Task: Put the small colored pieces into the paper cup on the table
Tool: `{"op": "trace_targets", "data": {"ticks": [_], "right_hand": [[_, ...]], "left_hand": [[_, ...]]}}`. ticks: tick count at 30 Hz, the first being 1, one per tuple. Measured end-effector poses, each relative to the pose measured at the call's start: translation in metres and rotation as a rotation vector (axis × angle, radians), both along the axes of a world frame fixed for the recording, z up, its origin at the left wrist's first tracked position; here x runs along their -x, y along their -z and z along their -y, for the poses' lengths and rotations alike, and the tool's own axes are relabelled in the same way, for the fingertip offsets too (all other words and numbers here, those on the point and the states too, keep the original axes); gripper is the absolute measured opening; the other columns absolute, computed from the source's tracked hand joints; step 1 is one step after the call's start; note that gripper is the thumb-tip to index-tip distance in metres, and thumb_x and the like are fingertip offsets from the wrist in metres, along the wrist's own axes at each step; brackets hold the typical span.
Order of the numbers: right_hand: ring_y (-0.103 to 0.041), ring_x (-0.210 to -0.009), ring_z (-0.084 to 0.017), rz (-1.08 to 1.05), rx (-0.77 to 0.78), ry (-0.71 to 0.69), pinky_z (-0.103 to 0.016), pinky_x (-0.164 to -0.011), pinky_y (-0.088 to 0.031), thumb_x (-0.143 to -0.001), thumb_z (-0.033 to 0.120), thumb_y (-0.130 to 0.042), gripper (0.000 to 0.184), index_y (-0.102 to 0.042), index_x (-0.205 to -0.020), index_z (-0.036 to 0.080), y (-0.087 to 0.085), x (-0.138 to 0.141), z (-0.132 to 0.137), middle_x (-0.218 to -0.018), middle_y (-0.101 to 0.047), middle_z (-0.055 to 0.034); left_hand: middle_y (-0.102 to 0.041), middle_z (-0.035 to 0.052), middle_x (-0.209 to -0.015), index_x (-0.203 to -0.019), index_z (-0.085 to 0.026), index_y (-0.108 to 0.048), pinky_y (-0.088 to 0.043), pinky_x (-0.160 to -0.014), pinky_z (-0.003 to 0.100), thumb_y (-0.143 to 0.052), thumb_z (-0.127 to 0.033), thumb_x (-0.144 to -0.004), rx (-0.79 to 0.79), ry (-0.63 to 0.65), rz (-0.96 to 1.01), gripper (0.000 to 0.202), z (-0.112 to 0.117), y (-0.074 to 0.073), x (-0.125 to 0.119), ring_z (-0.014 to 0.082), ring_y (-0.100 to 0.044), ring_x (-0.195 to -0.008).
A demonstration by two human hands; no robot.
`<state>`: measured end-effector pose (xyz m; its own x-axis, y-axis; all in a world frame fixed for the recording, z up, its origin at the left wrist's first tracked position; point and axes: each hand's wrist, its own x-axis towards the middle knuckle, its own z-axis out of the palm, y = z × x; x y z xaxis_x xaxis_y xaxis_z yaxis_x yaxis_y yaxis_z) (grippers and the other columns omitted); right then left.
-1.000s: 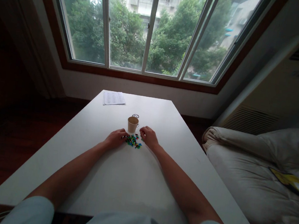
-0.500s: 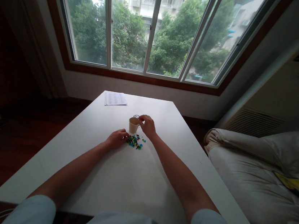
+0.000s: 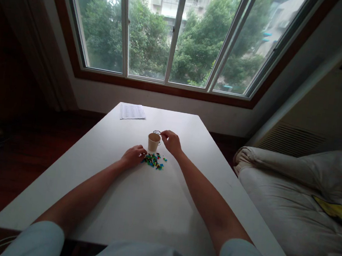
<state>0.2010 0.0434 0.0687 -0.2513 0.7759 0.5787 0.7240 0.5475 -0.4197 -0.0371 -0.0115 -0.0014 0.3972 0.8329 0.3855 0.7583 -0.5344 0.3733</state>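
left hand (image 3: 134,156) by colourful pieces (image 3: 155,162); right hand (image 3: 172,142) beside cup (image 3: 153,145)

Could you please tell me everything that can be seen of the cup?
The cup is light brown and looks like paper, with a round open top and sides narrowing toward the base. A small loop, perhaps a handle, shows at its right side. It stands upright on the white table, just beyond the colourful small pieces. The right hand is beside its rim; whether they touch is unclear.
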Motion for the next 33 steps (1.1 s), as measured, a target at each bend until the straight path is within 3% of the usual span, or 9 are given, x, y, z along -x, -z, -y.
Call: {"op": "trace_targets", "data": {"ticks": [6, 13, 19, 22, 27, 33], "right_hand": [[-0.060, -0.079, -0.015, 0.105, 0.030, 0.050, -0.025, -0.074, -0.043, -0.090, 0.016, -0.053, 0.021, -0.071, -0.098, 0.020, 0.008, -0.029, 0.008, -0.090, -0.070, -0.0029], [-0.062, -0.078, -0.016, 0.492, 0.432, -0.048, -0.024, -0.066, -0.039, -0.083, 0.031, -0.069, 0.018, -0.074, -0.099, 0.025, 0.034, -0.049, 0.022, -0.088, -0.072, -0.0020], [-0.061, -0.083, -0.016, 0.485, 0.405, -0.063, -0.023, -0.069, -0.038, -0.083, 0.026, -0.066, 0.017, -0.072, -0.099, 0.023, 0.050, -0.039, 0.036, -0.093, -0.070, -0.0035], [-0.060, -0.087, -0.017, 0.501, 0.382, -0.039, -0.024, -0.072, -0.038, -0.084, 0.018, -0.061, 0.018, -0.072, -0.097, 0.022, 0.050, -0.033, 0.041, -0.095, -0.069, -0.0044], [-0.059, -0.087, -0.018, 0.518, 0.368, -0.013, -0.025, -0.072, -0.036, -0.084, 0.018, -0.059, 0.017, -0.071, -0.095, 0.021, 0.049, -0.027, 0.044, -0.096, -0.068, -0.0060], [-0.058, -0.088, -0.017, 0.474, 0.344, -0.007, -0.024, -0.075, -0.036, -0.084, 0.018, -0.060, 0.013, -0.070, -0.092, 0.020, 0.051, -0.025, 0.047, -0.094, -0.065, -0.0058]], "left_hand": [[-0.064, 0.0048, -0.099, -0.100, -0.025, -0.074, -0.048, -0.077, 0.028, -0.057, -0.024, -0.087, 0.018, -0.020, -0.032, 0.021, 0.000, 0.000, 0.000, 0.0169, -0.059, -0.088], [-0.064, 0.0057, -0.107, -0.103, -0.024, -0.073, -0.048, -0.085, 0.031, -0.057, -0.025, -0.087, 0.012, -0.050, -0.009, 0.022, -0.003, 0.001, 0.004, 0.0192, -0.058, -0.097], [-0.064, 0.0063, -0.100, -0.098, -0.023, -0.074, -0.047, -0.083, 0.030, -0.056, -0.029, -0.089, 0.058, -0.083, -0.016, 0.021, -0.007, 0.002, 0.010, 0.0188, -0.059, -0.093], [-0.064, 0.0062, -0.099, -0.097, -0.023, -0.075, -0.047, -0.082, 0.029, -0.053, -0.027, -0.090, 0.083, -0.058, -0.002, 0.024, -0.010, 0.002, 0.012, 0.0176, -0.059, -0.089], [-0.066, 0.0046, -0.100, -0.094, -0.023, -0.077, -0.047, -0.085, 0.027, -0.048, -0.012, -0.084, 0.139, 0.014, 0.039, 0.033, -0.017, 0.002, 0.020, 0.0162, -0.061, -0.090], [-0.065, 0.0050, -0.098, -0.093, -0.023, -0.077, -0.047, -0.081, 0.026, -0.050, -0.016, -0.085, 0.140, 0.023, 0.062, 0.029, -0.017, 0.003, 0.020, 0.0160, -0.060, -0.086]]}}
